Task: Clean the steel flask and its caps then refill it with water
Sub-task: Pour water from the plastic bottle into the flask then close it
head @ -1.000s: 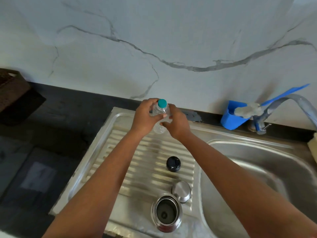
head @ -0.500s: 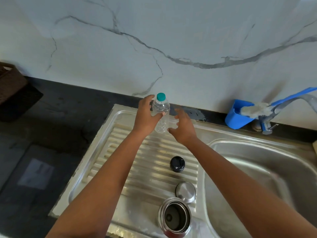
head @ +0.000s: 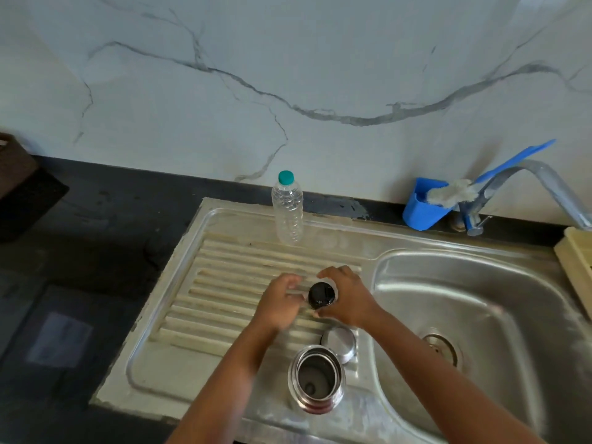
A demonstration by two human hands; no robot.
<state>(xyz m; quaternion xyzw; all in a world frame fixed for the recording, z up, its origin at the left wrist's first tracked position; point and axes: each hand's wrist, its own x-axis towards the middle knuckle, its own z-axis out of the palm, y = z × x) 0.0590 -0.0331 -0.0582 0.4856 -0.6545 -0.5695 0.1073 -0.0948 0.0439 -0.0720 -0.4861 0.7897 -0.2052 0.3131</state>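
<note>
The open steel flask (head: 316, 406) stands upright at the near edge of the ribbed drainboard (head: 224, 283), its mouth uncovered. A round steel cap (head: 341, 343) lies just behind it. Further back is the black inner cap (head: 321, 294); my right hand (head: 350, 302) is closed around it from the right, thumb at its near side and fingers at its far side. My left hand (head: 278, 304) hovers just left of the cap, fingers loosely curled and holding nothing. A clear plastic bottle (head: 287, 216) with a teal lid stands alone at the back of the drainboard.
The steel sink basin (head: 480, 299) lies to the right, with a tap (head: 531, 174) over its back edge. A blue holder (head: 419, 213) with a brush (head: 448, 193) stands by the tap. There is dark countertop (head: 96, 235) to the left, and a pale rack edge (head: 576, 254) at far right.
Both hands let go of the plastic bottle, which now stands at the back of the drainboard. They moved toward me, and my right hand closed around the black cap.
</note>
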